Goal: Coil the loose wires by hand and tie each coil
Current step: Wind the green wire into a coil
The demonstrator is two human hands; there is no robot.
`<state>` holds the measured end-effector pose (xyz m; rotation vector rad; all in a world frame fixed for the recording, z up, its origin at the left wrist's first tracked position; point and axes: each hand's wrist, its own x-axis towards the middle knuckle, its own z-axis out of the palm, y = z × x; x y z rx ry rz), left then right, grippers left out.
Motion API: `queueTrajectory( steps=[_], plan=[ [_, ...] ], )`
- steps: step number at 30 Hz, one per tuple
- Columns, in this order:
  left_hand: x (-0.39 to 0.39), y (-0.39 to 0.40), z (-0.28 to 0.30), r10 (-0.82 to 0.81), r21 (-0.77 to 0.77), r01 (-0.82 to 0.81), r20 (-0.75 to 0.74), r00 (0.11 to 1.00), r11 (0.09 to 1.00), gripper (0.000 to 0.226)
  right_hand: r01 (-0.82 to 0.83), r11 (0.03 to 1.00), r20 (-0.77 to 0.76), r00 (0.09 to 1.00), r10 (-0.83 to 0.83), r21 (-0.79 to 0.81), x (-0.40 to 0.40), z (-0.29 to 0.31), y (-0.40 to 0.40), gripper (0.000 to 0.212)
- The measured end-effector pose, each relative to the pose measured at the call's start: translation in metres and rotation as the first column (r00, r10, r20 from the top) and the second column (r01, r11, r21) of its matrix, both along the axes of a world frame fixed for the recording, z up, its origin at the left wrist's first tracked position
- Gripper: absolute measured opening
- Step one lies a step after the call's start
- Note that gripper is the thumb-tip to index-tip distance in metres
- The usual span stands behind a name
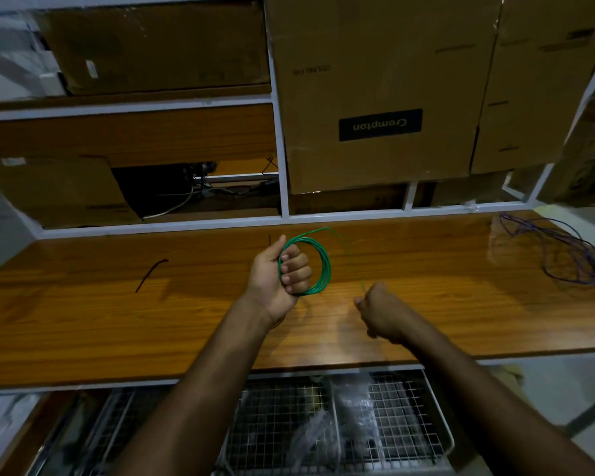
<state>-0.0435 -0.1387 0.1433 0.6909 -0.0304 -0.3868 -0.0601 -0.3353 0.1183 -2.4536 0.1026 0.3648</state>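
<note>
Green wire coil (pixel 318 266) gripped by left hand (pixel 275 273) | right hand (pixel 382 312) pinches its tail

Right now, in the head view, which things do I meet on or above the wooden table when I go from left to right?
short dark wire piece → left hand gripping the green wire coil → right hand pinching the coil's loose green end → loose purple wire lying uncoiled.

head view, looking forward-down over wooden table (pixel 117 321), close
</note>
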Motion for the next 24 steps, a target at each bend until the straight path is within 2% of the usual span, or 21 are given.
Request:
queueTrajectory(
  steps=[2,4,6,9,11,13,15,17,20,22,24],
  plan=[
    [0.0,-0.008,-0.001,-0.006,0.005,0.006,0.003,1.0,1.0,0.051,-0.154,0.968,-0.116,0.984,0.133,-0.196,-0.01,0.003,0.015,0.059],
    [-0.001,-0.014,-0.002,-0.001,0.008,0.001,0.0,1.0,1.0,0.05,-0.328,0.861,-0.179,0.944,0.279,-0.388,-0.024,0.012,0.028,0.063],
    [-0.001,-0.016,-0.002,0.017,0.023,-0.017,-0.001,1.0,1.0,0.05,-0.452,0.739,-0.188,0.889,0.417,-0.5,-0.04,0.028,0.037,0.054],
    [0.0,-0.016,0.0,0.046,0.055,-0.045,-0.01,0.999,0.997,0.052,-0.564,0.553,-0.12,0.758,0.641,-0.614,-0.06,0.057,0.041,0.028],
    [-0.002,-0.017,0.001,0.054,0.07,-0.053,-0.01,0.998,0.996,0.053,-0.552,0.477,-0.047,0.686,0.726,-0.684,-0.064,0.07,0.042,0.017],
    [-0.002,-0.018,0.0,0.076,0.088,-0.075,-0.006,0.997,0.993,0.053,-0.466,0.447,0.051,0.646,0.762,-0.764,-0.064,0.083,0.045,0.018],
    [-0.002,-0.018,-0.003,0.107,0.139,-0.106,-0.005,0.994,0.985,0.049,-0.359,0.413,0.166,0.553,0.817,-0.837,-0.062,0.096,0.046,0.018],
    [-0.006,-0.018,-0.002,0.124,0.202,-0.122,0.0,0.992,0.972,0.039,-0.267,0.43,0.31,0.393,0.866,-0.862,-0.055,0.105,0.044,0.024],
    [-0.014,-0.022,0.004,0.142,0.306,-0.152,0.055,0.988,0.94,0.035,-0.169,0.492,0.445,0.252,0.859,-0.854,-0.035,0.112,0.038,0.031],
    [-0.017,-0.025,0.009,0.136,0.342,-0.166,0.111,0.984,0.925,0.03,-0.216,0.604,0.567,0.214,0.796,-0.767,-0.021,0.113,0.037,0.023],
    [-0.019,-0.028,0.013,0.106,0.336,-0.137,0.109,0.988,0.932,0.033,-0.373,0.712,0.66,0.278,0.698,-0.595,-0.007,0.117,0.037,0.016]
  ],
)
